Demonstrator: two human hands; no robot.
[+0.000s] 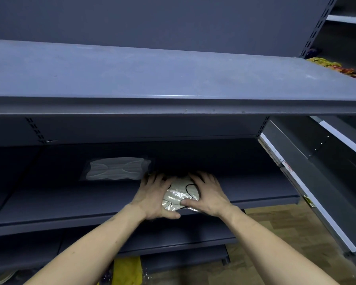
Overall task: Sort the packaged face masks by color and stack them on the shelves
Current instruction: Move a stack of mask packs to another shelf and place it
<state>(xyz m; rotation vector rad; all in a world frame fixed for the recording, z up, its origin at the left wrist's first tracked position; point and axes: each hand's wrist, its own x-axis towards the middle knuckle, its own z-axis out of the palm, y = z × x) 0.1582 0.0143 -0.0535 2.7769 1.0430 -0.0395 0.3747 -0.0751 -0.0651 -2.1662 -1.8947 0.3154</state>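
**Fig.: Beige mask packs being squared up on the mid shelf**

Setting: dark blue-grey metal shelving w/ slotted uprights, dim light; wood-pattern floor [275, 227] visible at lower right. The upper shelf [173, 79] is bare across most of its width, w/ orange-yellow packets [337, 67] lying at its far right end. A second shelving unit [317, 182] w/ white edge strips meets this one at an angle on the right.

Task items: a small stack of beige mask packs [181, 196] sits at the front edge of the middle shelf [70, 202], slightly overhanging the lip. A single white mask pack [115, 168] lies flat further back and to the left, apart from the stack.

Hands: left hand [152, 196] and right hand [208, 194] bracket the stack from either side, fingers spread over the top, thumbs hooked at the near edge, so both are gripping it (fingertips reach into shadow, so exact contact there is unclear).

Handling (judgement): packs look light, thin and floppy; the glossy film wrap is prob. slippery, so layers can slide apart or fan out. Best held as shown, i.e. pressed from both short sides w/ light downward pressure, then pushed back off the lip.

Below: a yellow item [127, 272] and clear wrap lie near floor level, content not identifiable.
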